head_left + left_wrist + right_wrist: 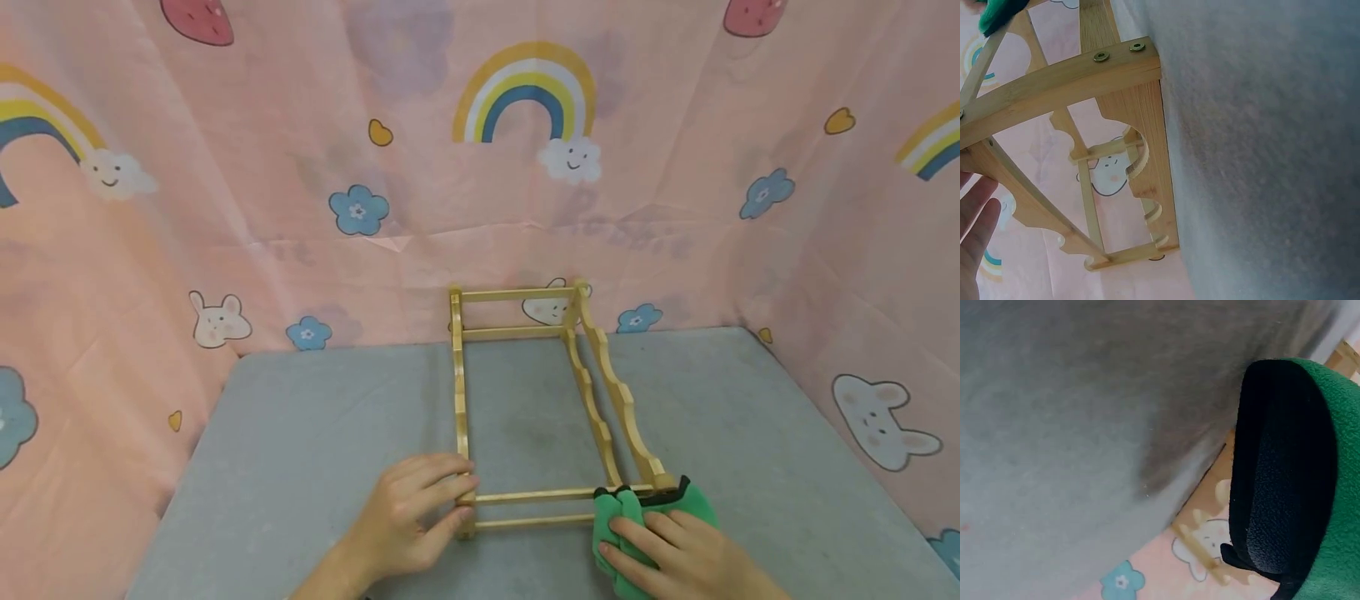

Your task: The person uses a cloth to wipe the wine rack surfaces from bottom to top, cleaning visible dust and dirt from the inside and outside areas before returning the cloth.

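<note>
Running lengthwise toward curtain [300, 208]: rack [460, 392]

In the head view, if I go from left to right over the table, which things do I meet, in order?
Left hand → wooden rack → right hand together with the green cloth; those last two overlap, so I give them as one.

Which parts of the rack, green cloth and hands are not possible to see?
Head: right end of the wooden rack's lower front rail, behind the green cloth.
Left wrist: most of the left hand, cut off by the left edge.
Right wrist: part of the green cloth, past the right edge.
</note>
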Available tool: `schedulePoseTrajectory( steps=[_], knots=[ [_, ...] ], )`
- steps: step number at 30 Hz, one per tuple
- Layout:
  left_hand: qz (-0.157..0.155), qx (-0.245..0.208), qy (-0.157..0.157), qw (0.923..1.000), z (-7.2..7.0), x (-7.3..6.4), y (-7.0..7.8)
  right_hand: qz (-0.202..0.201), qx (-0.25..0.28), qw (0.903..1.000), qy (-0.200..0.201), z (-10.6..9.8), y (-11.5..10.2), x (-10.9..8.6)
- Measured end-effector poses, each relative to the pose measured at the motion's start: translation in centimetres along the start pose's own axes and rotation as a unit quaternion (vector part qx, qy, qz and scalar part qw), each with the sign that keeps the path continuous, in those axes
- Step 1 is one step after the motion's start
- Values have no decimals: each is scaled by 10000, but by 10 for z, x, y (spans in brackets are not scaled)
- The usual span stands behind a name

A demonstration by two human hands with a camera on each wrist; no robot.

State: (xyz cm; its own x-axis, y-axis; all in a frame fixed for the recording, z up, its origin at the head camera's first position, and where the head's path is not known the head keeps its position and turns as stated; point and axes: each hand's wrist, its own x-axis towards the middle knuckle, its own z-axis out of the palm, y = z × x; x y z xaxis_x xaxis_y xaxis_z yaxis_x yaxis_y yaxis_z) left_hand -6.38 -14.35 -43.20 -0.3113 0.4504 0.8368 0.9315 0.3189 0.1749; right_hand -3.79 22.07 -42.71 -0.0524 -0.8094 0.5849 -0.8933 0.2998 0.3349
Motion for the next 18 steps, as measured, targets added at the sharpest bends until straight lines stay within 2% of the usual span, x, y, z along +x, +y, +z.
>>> schedulePoseTrajectory(
  steps=[2, 4, 9, 13, 18],
  knots=[
    [-6, -16, -3, 10000, 0, 0, 0, -133, 127, 9998, -54, 3, -1, -3],
    [8, -14, 9, 10000, 0, 1, 0, -192, 231, 9991, -299, 5, -2, -6],
    [51, 10, 41, 10000, 1, 1, -1, 147, 414, 9919, -1194, 10, -5, -11],
    [77, 14, 44, 10000, 1, 1, -1, 272, 489, 9839, -1696, 13, -3, -13],
    [36, 39, 17, 10000, 0, 1, 0, 274, 593, 9789, -1936, 20, -2, -7]
  ],
)
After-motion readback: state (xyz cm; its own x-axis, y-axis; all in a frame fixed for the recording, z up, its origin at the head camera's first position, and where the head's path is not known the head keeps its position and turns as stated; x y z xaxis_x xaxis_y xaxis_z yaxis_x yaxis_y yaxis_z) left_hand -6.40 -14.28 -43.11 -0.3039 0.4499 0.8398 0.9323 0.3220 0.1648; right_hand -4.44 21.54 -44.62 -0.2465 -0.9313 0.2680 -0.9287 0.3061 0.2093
